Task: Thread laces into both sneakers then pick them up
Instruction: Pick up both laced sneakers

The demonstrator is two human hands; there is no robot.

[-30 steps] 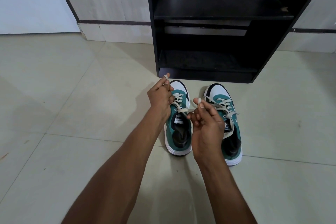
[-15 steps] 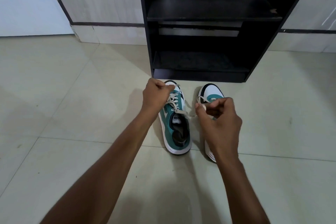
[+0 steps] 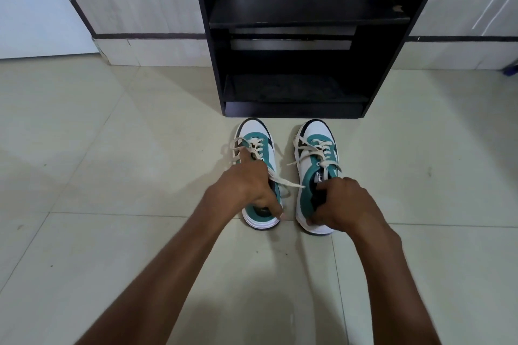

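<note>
We have two sneakers on the floor (image 3: pixel 112 176), side by side, just in front of the black shelf (image 3: pixel 302 17). Their toes point at the shelf and their heels point back at us. So each shoe's long way runs from the shelf straight toward us.

Our left hand (image 3: pixel 246 185) sits on the left sneaker (image 3: pixel 256 137). Its thumb is down by the heel and one finger points up along the laces. We cannot tell if this grip is closed on the shoe yet.

Our right hand (image 3: pixel 340 202) is at the heel of the right sneaker (image 3: pixel 315 131). Its fingers curl into the shoe's opening and its thumb presses the side, so this grip looks closed on the shoe.

The laces (image 3: pixel 316 148) seem to be through the holes on both shoes, with loose ends hanging. One end lies between the two shoes.

Each shoe is right under its own hand. We think lifting comes next, straight up and away from the shelf.
</note>
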